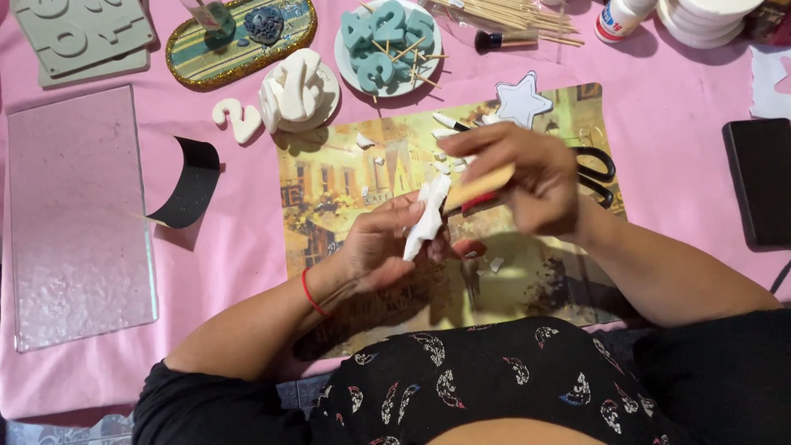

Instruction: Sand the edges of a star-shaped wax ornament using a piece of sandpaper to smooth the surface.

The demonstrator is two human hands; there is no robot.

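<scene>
Bright, even light — soft shadows, right hand (pixel 527 177) motion-blurred.

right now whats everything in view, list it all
white star piece: 1, white, in left hand
sanding block: 1, tan, in right hand
placemat: 1, yellowish street print, centre
star cutout: 1, white, placemat top
scissors: 1, black, behind right hand
teal numbers plate: 1, white plate, top centre
white numbers plate: 1, white, left of it
glitter tray: 1, gold-rimmed, top left
glass sheet: 1, clear, left
skewers: many, wooden, top
left hand: 1, red wrist string
right hand: 1, blurred
</scene>
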